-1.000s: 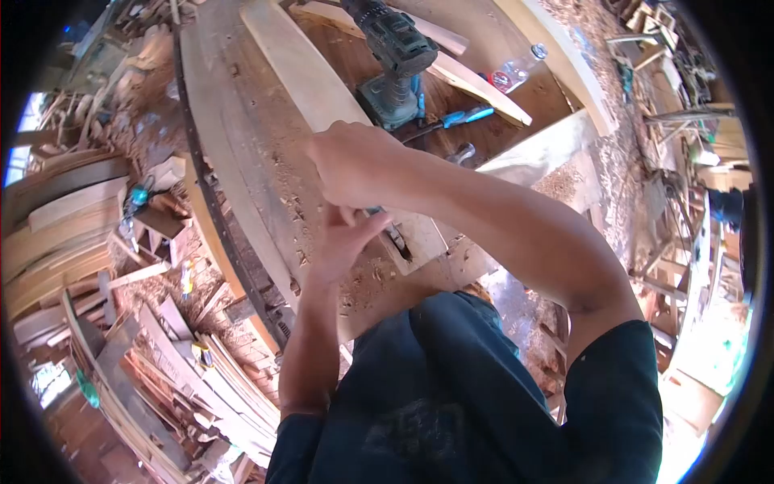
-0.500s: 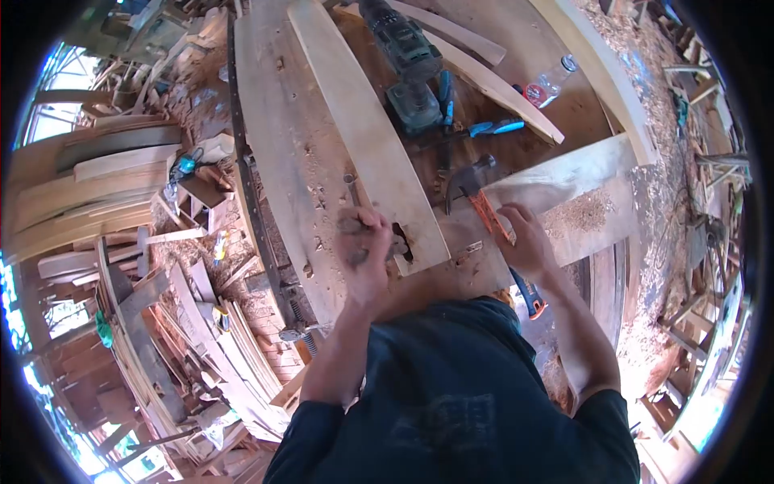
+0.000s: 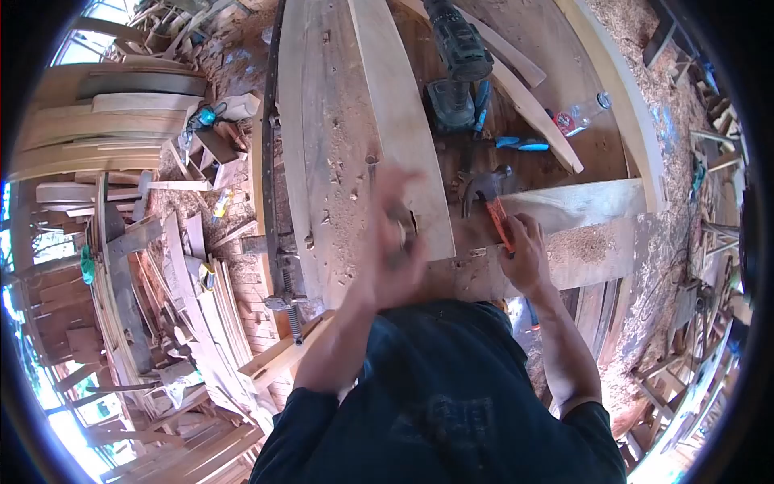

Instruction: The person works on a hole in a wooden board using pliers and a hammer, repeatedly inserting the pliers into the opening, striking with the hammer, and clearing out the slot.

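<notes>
My left hand (image 3: 395, 234) is smeared by motion over the near end of a pale board (image 3: 407, 121), beside a dark slot cut in it. Whether it holds anything cannot be made out. Fingers of my right hand (image 3: 526, 252) are closed round the orange handle of a claw hammer (image 3: 498, 222), whose dark head points away from me. Left of the pale board, a small metal tool (image 3: 372, 165) lies on the workbench (image 3: 322, 161); its lower part is hidden by my left hand.
Beyond the hammer are a cordless drill (image 3: 455, 105), a blue-handled tool (image 3: 522, 144), wooden strips and a clear bottle (image 3: 582, 115). A clamp screw (image 3: 292, 310) stands at the bench's left edge. Stacked planks (image 3: 105, 113) and shavings lie around the bench.
My hands were together over the board and have separated. My right hand has moved right to the hammer. My left hand has stayed near the slot. The view has shifted, so the bench appears farther right.
</notes>
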`<act>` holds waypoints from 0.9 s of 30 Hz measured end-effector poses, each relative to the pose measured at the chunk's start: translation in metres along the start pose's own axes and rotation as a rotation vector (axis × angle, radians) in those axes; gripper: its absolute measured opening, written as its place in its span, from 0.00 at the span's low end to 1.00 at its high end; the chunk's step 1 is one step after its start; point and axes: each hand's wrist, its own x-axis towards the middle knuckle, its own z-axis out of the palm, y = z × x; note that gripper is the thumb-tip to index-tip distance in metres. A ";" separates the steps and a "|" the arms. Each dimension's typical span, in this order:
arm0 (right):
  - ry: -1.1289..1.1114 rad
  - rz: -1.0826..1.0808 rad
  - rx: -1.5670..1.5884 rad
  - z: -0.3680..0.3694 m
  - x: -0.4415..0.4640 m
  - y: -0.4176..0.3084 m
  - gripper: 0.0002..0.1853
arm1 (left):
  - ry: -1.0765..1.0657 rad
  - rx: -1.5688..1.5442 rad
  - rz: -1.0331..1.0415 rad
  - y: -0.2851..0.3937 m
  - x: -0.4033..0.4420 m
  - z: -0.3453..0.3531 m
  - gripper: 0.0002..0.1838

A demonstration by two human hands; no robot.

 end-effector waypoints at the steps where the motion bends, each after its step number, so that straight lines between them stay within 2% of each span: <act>1: 0.003 0.006 0.017 0.000 0.002 0.002 0.32 | -0.063 0.063 0.087 0.009 -0.006 -0.007 0.54; 2: 0.004 0.012 0.035 0.001 0.003 0.004 0.32 | -0.120 0.121 0.177 0.018 -0.013 -0.014 0.54; 3: 0.000 0.022 0.053 0.001 0.001 0.006 0.32 | -0.078 0.005 0.146 0.022 -0.020 -0.022 0.53; 5: 0.011 0.009 0.048 0.002 0.000 0.007 0.32 | 0.240 -0.639 -0.183 0.045 -0.010 -0.023 0.45; 7: 0.001 0.015 0.067 0.000 0.006 0.010 0.32 | 0.511 -0.566 -0.524 0.027 0.003 -0.041 0.47; 9: -0.045 0.054 0.108 -0.004 0.009 0.015 0.32 | 0.579 -0.454 -0.795 -0.031 -0.011 -0.062 0.42; 11: -0.026 0.030 0.073 -0.007 0.013 0.014 0.31 | 0.557 -0.270 -1.005 -0.094 -0.028 -0.066 0.37; 13: -0.029 0.021 0.053 -0.011 0.013 0.014 0.30 | 0.439 -0.042 -1.065 -0.143 -0.045 -0.061 0.35; 14: -0.035 0.020 0.051 -0.013 0.014 0.014 0.30 | 0.374 0.070 -1.087 -0.160 -0.049 -0.057 0.35; 17: -0.056 0.049 0.102 -0.012 0.019 0.028 0.29 | 0.349 1.126 -0.506 -0.183 -0.052 -0.034 0.35; 18: -0.067 0.063 0.130 -0.010 0.019 0.033 0.28 | 0.266 1.025 -0.605 -0.147 -0.025 -0.032 0.33; 21: -0.045 0.032 0.187 -0.015 0.021 0.031 0.27 | -0.159 0.728 -0.821 -0.135 0.011 -0.034 0.30; 27: -0.005 0.042 0.290 -0.011 0.017 0.037 0.24 | -0.190 0.948 -0.643 -0.175 0.009 -0.027 0.25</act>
